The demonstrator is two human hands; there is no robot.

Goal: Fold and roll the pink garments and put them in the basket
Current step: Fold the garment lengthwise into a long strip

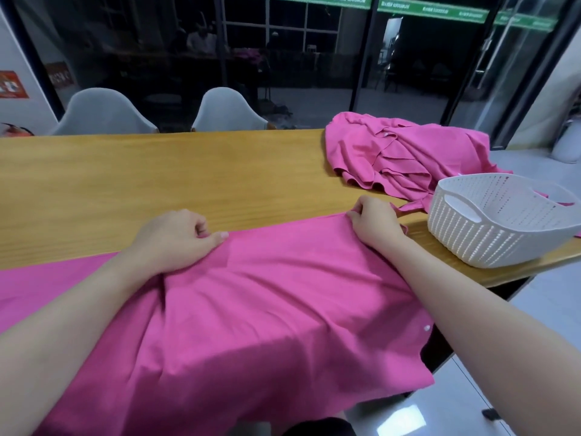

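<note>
A pink garment [267, 309] lies spread over the near part of the wooden table [157, 177] and hangs over its front edge. My left hand [176, 240] pinches the garment's far edge near the middle, fingers curled. My right hand [374, 221] pinches the same far edge at its right corner. A second pink garment [402, 155] lies crumpled at the table's far right. The white woven basket [503, 228] stands at the right edge, just right of my right hand, and looks to hold nothing.
Two grey chairs [103, 114] [229, 111] stand behind the table's far side. Dark glass walls rise beyond them. The table's right end drops off to a grey tiled floor [534, 309].
</note>
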